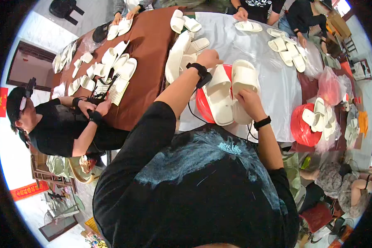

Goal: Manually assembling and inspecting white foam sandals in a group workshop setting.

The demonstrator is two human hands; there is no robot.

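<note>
A: Right, I'm watching the head view. What are the hands doing?

B: The right hand (247, 100) is pinching the near end of a white slipper (244, 84), fingers closed on its edge, probably steadying it so it lies flat beside the other.

A: And the left?

B: The left hand (208, 58) is reaching farther out, curled over the far end of a second slipper (219, 97). I'm reading it as closed on that slipper, though its fingertips are hidden from me.

A: Where are the slippers sitting?

B: Both are lying side by side over a red basin (202, 109), on the clear plastic sheet (277, 87) covering the table (149, 49). I'm judging the basin is serving as a raised rest.

A: Anything else nearby?

B: More slippers are lying in a pile (180, 53) just left of the left hand. Right of us, another red basin (301, 126) is holding several. A person (58, 124) at the left is working at the brown part of the table.
</note>
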